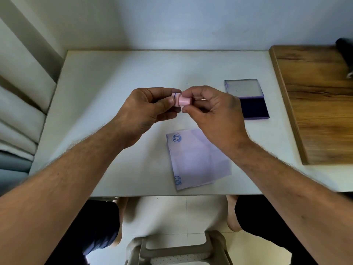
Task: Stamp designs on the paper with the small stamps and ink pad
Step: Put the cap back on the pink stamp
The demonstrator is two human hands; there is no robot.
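Observation:
A small pink stamp (180, 100) is held above the middle of the white table (107, 77), lying sideways between both hands. My left hand (147, 111) pinches its rimmed end with thumb and fingers. My right hand (212, 113) grips the other end. Below them lies the folded white paper (196, 159), bearing round blue stamped faces near its top left and bottom left corners. The ink pad (254, 108) lies open to the right of my right hand, its dark blue pad facing up and its clear lid (242, 88) folded back.
A wooden board (317, 104) covers the table's right side, with a dark object (345, 48) at its far corner. A wall stands behind the table. Folded grey-white cushions (21, 104) lie at the left. A plastic stool (177, 249) and my knees show below the front edge.

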